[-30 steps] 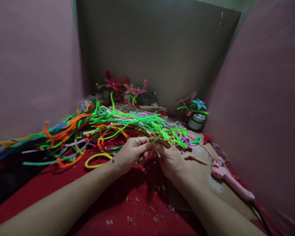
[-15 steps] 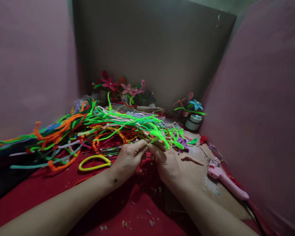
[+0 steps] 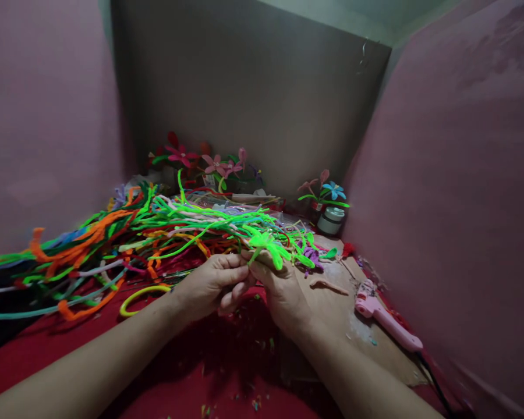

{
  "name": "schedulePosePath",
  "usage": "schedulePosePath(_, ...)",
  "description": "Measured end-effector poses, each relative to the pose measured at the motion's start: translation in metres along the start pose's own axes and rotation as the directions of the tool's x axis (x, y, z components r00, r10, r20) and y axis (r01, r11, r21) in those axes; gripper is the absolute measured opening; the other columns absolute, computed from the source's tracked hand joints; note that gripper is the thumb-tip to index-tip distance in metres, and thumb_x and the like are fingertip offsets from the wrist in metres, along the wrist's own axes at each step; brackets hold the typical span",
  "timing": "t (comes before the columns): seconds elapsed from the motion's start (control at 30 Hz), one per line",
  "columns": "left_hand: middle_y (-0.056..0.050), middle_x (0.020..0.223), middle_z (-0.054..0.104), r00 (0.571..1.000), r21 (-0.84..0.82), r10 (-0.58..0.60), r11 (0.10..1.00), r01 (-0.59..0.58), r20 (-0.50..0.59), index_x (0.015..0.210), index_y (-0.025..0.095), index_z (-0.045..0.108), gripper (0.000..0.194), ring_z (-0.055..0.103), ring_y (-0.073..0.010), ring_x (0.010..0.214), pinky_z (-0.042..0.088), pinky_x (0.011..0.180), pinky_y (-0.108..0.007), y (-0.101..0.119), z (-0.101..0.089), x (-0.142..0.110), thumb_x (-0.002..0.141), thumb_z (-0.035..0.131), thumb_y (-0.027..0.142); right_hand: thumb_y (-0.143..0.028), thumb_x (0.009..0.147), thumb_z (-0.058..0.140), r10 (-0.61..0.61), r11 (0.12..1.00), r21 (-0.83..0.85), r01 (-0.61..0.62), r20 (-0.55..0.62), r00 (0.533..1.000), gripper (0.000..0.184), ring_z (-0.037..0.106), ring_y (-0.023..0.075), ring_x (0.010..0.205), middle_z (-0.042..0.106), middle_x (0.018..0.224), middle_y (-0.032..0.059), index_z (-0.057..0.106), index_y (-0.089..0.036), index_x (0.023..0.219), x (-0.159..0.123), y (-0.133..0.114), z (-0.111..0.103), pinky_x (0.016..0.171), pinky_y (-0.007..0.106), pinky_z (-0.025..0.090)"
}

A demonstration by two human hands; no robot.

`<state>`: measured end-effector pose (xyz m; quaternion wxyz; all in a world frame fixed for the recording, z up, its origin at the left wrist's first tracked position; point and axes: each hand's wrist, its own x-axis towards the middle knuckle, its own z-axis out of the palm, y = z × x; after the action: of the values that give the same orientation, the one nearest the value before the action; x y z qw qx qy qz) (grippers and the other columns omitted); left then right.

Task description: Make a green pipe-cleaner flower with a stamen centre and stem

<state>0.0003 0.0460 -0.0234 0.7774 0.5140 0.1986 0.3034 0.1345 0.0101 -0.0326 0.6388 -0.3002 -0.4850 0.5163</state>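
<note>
My left hand [image 3: 212, 283] and my right hand [image 3: 278, 288] meet at the centre, fingers pinched together on a small neon green pipe-cleaner piece [image 3: 268, 247] shaped like looped leaves. It sticks up just above my fingertips. Right behind it lies a big tangled heap of pipe cleaners [image 3: 126, 238] in green, orange, white and teal, spread across the red cloth [image 3: 166, 372]. A yellow pipe-cleaner loop [image 3: 143, 292] lies flat just left of my left wrist.
A pink glue gun [image 3: 386, 317] lies on a brown cardboard sheet [image 3: 344, 302] at the right, cord trailing toward me. Finished pipe-cleaner flowers [image 3: 201, 163] stand at the back; a small jar with flowers [image 3: 330, 218] stands back right. Pink walls close both sides. Coloured scraps litter the cloth.
Both hands kept pinching the green piece and drifted slightly left and down in view as the camera turned. The green piece now shows more spread loops above the fingers.
</note>
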Motion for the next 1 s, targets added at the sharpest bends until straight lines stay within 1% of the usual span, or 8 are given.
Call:
schedulePosePath(0.07,0.006,0.039,0.048,0.998,-0.061,-0.019,0.998,0.023,0.054,0.074,0.014,0.059,0.016,0.031,-0.0026,0.025,0.031,0.028,-0.014,0.0,-0.003,-0.001,0.075,0.063,0.029,-0.031,0.07,0.068,0.02,0.999,0.029,-0.02,0.005,1.0,0.014,0.049,0.0121,0.061,0.057,0.064,-0.0012,0.065,-0.017,0.069,0.0,0.0,0.0,0.064,0.028,0.043)
schedulePosePath(0.13,0.006,0.04,0.05,0.996,-0.064,-0.039,0.997,0.044,0.081,0.083,0.015,0.06,0.017,0.031,-0.0031,0.025,0.031,0.028,-0.014,0.001,-0.006,-0.002,0.074,0.064,0.028,-0.029,0.071,0.068,0.02,0.997,0.067,-0.023,0.038,0.999,0.014,0.048,0.0117,0.061,0.056,0.062,-0.0019,0.063,-0.017,0.065,-0.001,-0.001,0.0,0.065,0.028,0.042)
schedulePosePath(0.3,0.001,0.045,0.054,0.998,0.062,-0.043,0.997,0.04,0.044,0.075,0.012,0.06,0.02,0.042,-0.0054,0.029,0.035,0.032,-0.016,0.002,-0.006,-0.001,0.08,0.058,0.031,-0.031,0.071,0.067,-0.007,0.994,0.106,0.003,0.039,0.999,0.013,0.052,0.0131,0.061,0.058,0.062,-0.0022,0.064,-0.018,0.07,-0.002,-0.002,0.002,0.067,0.03,0.043)
schedulePosePath(0.4,0.0,0.052,0.057,1.0,0.102,0.012,0.995,-0.011,-0.008,0.079,0.012,0.062,0.018,0.048,-0.0063,0.036,0.039,0.037,-0.017,0.004,-0.002,0.0,0.078,0.061,0.03,-0.036,0.076,0.062,-0.005,0.994,0.112,0.0,0.039,0.999,0.017,0.053,0.0139,0.059,0.059,0.064,-0.0011,0.064,-0.019,0.074,-0.003,-0.002,0.004,0.061,0.029,0.043)
schedulePosePath(0.57,-0.002,0.07,0.062,0.975,0.184,0.188,0.969,-0.165,-0.115,0.08,0.012,0.063,0.015,0.055,-0.0089,0.053,0.044,0.051,-0.021,0.006,0.005,0.001,0.069,0.069,0.02,-0.034,0.072,0.066,-0.131,0.991,0.036,0.133,-0.037,0.991,0.016,0.051,0.014,0.062,0.06,0.069,-0.001,0.064,-0.019,0.076,-0.003,-0.007,0.005,0.059,0.027,0.041)
schedulePosePath(0.73,-0.001,0.069,0.061,0.942,0.337,0.283,0.917,-0.212,-0.179,0.076,0.012,0.063,0.009,0.051,-0.0077,0.052,0.041,0.052,-0.021,0.005,0.01,-0.001,0.071,0.067,0.019,-0.036,0.074,0.063,-0.154,0.988,0.021,0.155,-0.042,0.987,0.018,0.05,0.0142,0.063,0.059,0.07,-0.0004,0.064,-0.019,0.08,-0.004,-0.01,0.007,0.06,0.027,0.041)
schedulePosePath(0.87,0.001,0.059,0.056,0.94,0.342,0.253,0.925,-0.166,-0.229,0.072,0.012,0.062,0.01,0.045,-0.0056,0.047,0.035,0.046,-0.018,0.003,0.01,-0.001,0.073,0.065,0.021,-0.035,0.074,0.064,-0.128,0.992,0.004,0.128,-0.071,0.989,0.017,0.043,0.0119,0.056,0.053,0.061,-0.0024,0.062,-0.019,0.069,-0.006,-0.012,0.011,0.056,0.026,0.038)
schedulePosePath(1.0,0.003,0.053,0.051,0.962,0.202,0.168,0.971,-0.125,-0.215,0.069,0.011,0.06,0.016,0.039,-0.0031,0.042,0.026,0.04,-0.016,0.0,0.008,0.001,0.075,0.064,0.026,-0.03,0.071,0.067,-0.097,0.995,0.009,0.098,-0.073,0.993,0.018,0.042,0.0109,0.058,0.05,0.06,-0.0032,0.059,-0.018,0.062,-0.004,-0.009,0.009,0.06,0.026,0.039)
